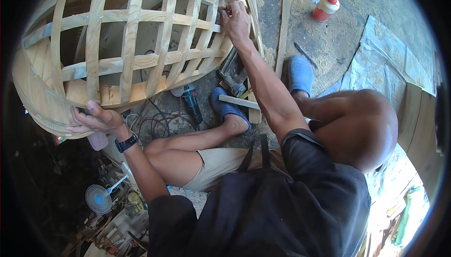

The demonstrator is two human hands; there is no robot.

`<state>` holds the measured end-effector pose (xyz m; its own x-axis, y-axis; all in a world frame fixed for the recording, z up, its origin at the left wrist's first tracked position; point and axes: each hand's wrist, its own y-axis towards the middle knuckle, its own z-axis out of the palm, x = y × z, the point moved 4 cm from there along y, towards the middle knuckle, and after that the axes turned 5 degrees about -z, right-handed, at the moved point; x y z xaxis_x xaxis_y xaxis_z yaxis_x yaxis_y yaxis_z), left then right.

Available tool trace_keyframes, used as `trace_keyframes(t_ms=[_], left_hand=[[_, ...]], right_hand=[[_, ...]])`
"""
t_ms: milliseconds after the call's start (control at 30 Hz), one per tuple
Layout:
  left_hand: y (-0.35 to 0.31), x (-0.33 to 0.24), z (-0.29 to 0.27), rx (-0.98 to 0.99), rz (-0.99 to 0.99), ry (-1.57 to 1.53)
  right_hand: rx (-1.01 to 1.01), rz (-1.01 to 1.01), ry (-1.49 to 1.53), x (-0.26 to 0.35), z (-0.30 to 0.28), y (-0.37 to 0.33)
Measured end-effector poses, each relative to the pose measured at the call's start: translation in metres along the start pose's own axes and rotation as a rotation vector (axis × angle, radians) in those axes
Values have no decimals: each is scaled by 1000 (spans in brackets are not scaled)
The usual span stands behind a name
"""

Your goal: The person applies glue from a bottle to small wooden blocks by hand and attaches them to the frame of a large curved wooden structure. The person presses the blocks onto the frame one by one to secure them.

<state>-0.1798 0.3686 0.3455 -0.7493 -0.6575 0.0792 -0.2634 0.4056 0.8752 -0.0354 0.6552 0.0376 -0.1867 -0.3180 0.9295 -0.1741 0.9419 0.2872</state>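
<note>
A large curved wooden frame (pixel 33 85) with a lattice of crossing pale slats (pixel 129 36) fills the upper left. My left hand (pixel 101 120) is at the frame's near left rim, its thumb up against the end of a slat and its fingers stretched along the curved side. A dark watch sits on that wrist. Reaching far forward, my right hand (pixel 236 21) is closed at the right end of the lattice, fingertips bent down against the wood. What lies between those fingertips is hidden.
A blue angle grinder (pixel 191 104) and tangled cords lie below the frame, beside a wooden strip (pixel 237 101) near my foot. A red-and-white squeeze bottle (pixel 326 7) and a pen-like tool (pixel 305 54) are on the dusty floor. A small fan (pixel 98 199) stands at lower left.
</note>
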Motion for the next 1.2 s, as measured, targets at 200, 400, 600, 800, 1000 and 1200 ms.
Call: trace_keyframes(t_ms=[200, 400, 600, 800, 1000, 1200], left_hand=[[-2, 10, 2, 24, -8, 15], [-5, 23, 1, 4, 29, 58], [-3, 26, -1, 25, 158, 158], [-52, -116, -13, 27, -52, -793], [-133, -243, 119, 868, -116, -620], [-130, -278, 172, 718, -192, -328]], right_hand=[[7, -8, 125, -12, -5, -2], [-15, 206, 403, -43, -2, -10], [29, 571, 957, -65, 18, -14], [-34, 700, 938, -71, 26, -10], [-98, 847, 1023, -44, 32, -15], [-119, 830, 957, -42, 24, -21]])
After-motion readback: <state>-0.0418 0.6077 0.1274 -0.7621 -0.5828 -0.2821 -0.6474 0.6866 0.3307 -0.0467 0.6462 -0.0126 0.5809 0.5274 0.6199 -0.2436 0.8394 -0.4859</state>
